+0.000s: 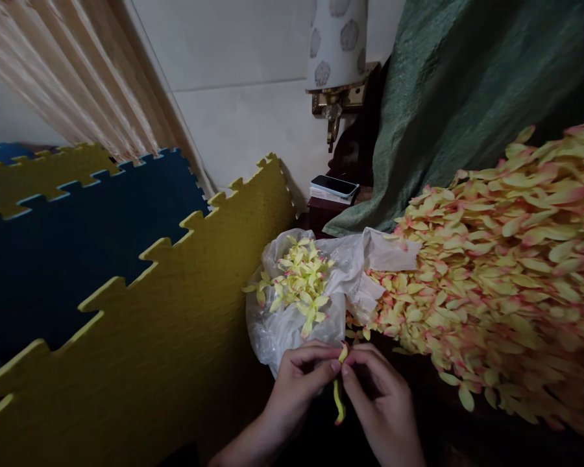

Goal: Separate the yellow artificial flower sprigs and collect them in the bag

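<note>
Both my hands meet low in the middle of the view. My left hand (299, 383) and my right hand (382, 399) pinch a small yellow artificial petal piece (339, 389) between their fingertips; it hangs down between them. Just above them lies a clear plastic bag (282, 327) holding several small yellow-green flower pieces (302, 282). To the right spreads a big heap of yellow and pink artificial petals (506, 259).
Yellow (165, 337) and blue (78, 240) foam puzzle mats cover the floor at left. A phone (334, 185) rests on a dark small table by the wall, under a lamp (337, 45). Green cloth (467, 91) hangs at upper right, a curtain (78, 78) at upper left.
</note>
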Action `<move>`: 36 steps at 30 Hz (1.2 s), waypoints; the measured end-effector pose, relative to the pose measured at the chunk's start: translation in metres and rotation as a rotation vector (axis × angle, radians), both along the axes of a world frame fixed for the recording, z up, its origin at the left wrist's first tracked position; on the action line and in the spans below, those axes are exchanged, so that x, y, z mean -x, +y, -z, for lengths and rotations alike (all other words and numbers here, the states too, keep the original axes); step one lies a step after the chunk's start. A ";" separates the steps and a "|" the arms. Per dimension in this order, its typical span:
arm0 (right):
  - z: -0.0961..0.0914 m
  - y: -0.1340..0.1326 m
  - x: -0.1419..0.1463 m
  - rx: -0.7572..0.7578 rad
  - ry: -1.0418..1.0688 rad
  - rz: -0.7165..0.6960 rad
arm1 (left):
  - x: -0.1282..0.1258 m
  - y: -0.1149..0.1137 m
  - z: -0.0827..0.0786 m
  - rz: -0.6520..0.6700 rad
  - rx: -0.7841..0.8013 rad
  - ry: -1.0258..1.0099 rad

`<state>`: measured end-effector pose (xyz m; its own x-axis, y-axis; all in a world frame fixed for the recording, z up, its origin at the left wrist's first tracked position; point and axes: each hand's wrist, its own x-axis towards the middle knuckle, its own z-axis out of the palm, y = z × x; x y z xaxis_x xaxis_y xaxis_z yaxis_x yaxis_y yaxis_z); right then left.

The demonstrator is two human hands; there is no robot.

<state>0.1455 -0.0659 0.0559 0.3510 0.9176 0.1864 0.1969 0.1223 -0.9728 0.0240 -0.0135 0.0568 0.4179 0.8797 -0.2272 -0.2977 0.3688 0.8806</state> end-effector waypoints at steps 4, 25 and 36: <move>0.004 0.000 0.006 -0.067 -0.121 0.018 | 0.001 0.001 0.005 -0.010 0.024 0.043; 0.034 0.012 0.015 -0.078 0.117 0.242 | -0.007 0.006 0.026 -0.448 -0.280 0.300; 0.031 0.031 0.031 -0.025 0.426 0.237 | 0.003 0.021 0.025 -0.719 -0.216 0.169</move>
<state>0.1146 -0.0349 0.0245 0.5997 0.8002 0.0019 -0.1931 0.1470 -0.9701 0.0212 0.0071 0.0317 -0.2991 0.9538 -0.0291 -0.2541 -0.0502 0.9659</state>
